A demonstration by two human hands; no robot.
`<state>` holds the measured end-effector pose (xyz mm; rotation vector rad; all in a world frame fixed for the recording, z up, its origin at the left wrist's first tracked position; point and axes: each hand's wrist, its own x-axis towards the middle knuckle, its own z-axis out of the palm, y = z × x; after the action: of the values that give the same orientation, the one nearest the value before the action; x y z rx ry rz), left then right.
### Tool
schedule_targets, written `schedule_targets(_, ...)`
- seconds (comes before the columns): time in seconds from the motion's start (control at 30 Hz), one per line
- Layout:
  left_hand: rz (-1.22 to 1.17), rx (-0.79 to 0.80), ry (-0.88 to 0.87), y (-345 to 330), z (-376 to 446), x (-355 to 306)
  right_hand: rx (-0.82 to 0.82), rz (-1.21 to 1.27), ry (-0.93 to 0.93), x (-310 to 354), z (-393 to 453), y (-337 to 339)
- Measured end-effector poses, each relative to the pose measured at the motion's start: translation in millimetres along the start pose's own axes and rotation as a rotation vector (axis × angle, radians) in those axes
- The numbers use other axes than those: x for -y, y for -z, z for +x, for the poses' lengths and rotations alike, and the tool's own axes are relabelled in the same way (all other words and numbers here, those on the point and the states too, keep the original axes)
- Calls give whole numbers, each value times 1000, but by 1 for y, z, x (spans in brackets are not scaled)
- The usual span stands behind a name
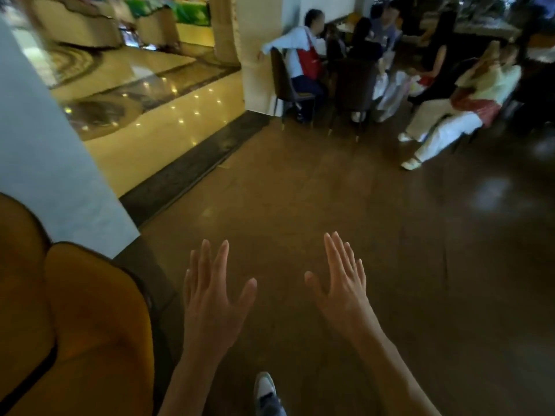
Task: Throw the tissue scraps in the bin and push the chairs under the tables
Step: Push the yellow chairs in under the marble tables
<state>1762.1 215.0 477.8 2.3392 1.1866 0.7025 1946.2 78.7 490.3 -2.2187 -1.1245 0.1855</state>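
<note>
Between steps: I hold my left hand [210, 298] and right hand [342, 283] out over the brown floor [300, 190], fingers spread, pinching nothing. No tissue or bin in sight; a yellow chair [90, 325] sits just left of my fingers, likely next to push.

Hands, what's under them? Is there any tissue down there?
Under the left hand and right hand is bare brown floor and, lower down, one shoe. Both hands are open and empty. No tissue shows; the floor right beneath the palms is covered.

Glossy brown floor [300, 190], polished cream marble [168, 115], smooth mustard upholstered seat [90, 325].
</note>
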Motion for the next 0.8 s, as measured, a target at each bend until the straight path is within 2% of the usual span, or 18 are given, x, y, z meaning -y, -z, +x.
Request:
schedule_targets(0.2, 27, -148, 194, 25, 105, 65, 204, -7, 187, 61, 152, -69)
schedule_targets(0.43, 69, -312, 368, 51, 180, 111, 377, 20, 404, 134, 270, -127)
schedule_targets(0.8, 141, -445, 560, 32, 325, 153, 493, 56, 586, 173, 446, -209)
